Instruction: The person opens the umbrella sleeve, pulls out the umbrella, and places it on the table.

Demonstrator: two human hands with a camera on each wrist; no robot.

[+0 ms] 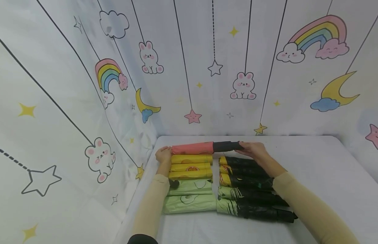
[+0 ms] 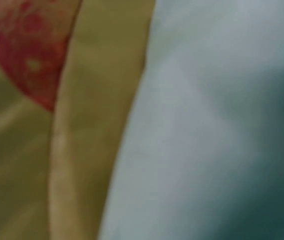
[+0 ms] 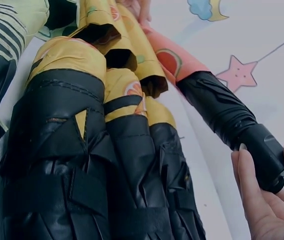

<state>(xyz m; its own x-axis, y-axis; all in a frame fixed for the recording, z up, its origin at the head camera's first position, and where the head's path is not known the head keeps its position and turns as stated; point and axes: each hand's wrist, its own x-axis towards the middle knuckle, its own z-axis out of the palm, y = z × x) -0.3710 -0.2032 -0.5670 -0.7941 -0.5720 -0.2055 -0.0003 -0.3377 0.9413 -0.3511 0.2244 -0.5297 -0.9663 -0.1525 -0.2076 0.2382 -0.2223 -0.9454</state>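
Note:
At the back of the row, a folded umbrella [image 1: 226, 146] with black fabric and a black handle [image 3: 262, 155] lies in line with a pink watermelon-print sleeve [image 1: 192, 148], its near part covered where they meet. My left hand [image 1: 163, 154] holds the sleeve's left end. With thumb and fingertips, my right hand [image 3: 264, 210] pinches the handle's end. Just below lie several yellow orange-print sleeves [image 1: 190, 167], seen blurred and close in the left wrist view. Beside them rest folded black umbrellas with yellow ends [image 3: 57, 125], near my right forearm.
Nearer the front lie pale green avocado-print sleeves [image 1: 190, 204] and black umbrellas with green striped ends [image 1: 256, 210]. A small dark round thing [image 1: 174, 184] shows beside my left sleeve cuff. White cloth [image 1: 317, 159] covers the table, and a printed curtain [image 1: 176, 84] hangs behind.

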